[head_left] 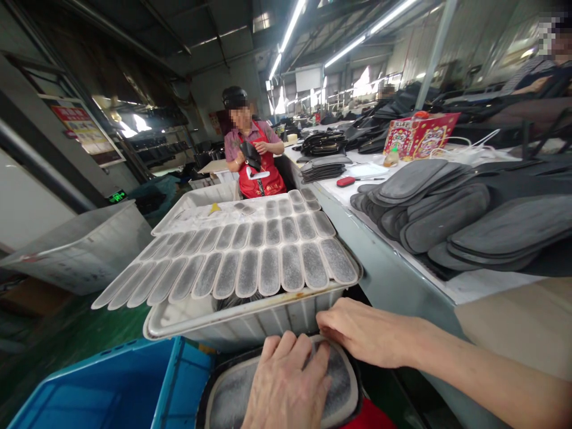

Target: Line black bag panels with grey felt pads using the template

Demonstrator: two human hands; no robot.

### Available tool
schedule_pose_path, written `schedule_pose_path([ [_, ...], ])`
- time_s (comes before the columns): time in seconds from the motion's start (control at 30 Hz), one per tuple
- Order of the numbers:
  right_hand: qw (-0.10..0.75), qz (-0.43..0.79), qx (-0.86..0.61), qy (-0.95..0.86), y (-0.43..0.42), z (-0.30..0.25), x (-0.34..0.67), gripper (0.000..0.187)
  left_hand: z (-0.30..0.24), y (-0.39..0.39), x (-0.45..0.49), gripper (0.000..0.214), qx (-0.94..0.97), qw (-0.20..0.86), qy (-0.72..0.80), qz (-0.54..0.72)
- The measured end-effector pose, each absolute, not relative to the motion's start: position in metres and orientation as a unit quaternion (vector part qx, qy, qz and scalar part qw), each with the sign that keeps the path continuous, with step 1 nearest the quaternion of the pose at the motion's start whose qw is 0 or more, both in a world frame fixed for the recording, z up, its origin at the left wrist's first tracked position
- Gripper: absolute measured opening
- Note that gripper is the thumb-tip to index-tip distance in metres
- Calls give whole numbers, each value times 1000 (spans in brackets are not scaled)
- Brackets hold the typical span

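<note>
Standing right beside this person: the grey insole pad [333,381] lies in their lap, just below the white tray [241,319] of fanned-out pads, its long axis running left-right. The left hand [286,387] is spread flat on top, pressing, not gripping. The right hand [364,330] comes in from the right, fingers loosely curled at the pad's far edge, touching it. Both are equally close.

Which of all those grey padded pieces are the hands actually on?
The large grey pad at the bottom, under both the left hand and right hand; the others lie untouched in rows on the tray.
</note>
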State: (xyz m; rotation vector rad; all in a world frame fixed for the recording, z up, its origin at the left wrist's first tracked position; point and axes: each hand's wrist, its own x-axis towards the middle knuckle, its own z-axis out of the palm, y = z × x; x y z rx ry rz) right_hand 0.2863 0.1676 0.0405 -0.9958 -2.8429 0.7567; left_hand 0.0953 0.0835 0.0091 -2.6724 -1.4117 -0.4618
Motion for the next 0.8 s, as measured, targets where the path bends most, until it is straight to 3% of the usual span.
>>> schedule_pose_path([
  [0.37, 46, 196, -317, -927, 163, 31, 288, 18, 16, 89, 106, 15, -876, 12, -463, -133],
  [0.63, 41, 186, -327, -926, 155, 27, 286, 13, 17, 87, 111, 25, -871, -6, -476, -124],
  [0.8, 42, 228, -397, -888, 148, 31, 297, 20, 23, 85, 108, 25, -858, -46, -499, -116],
])
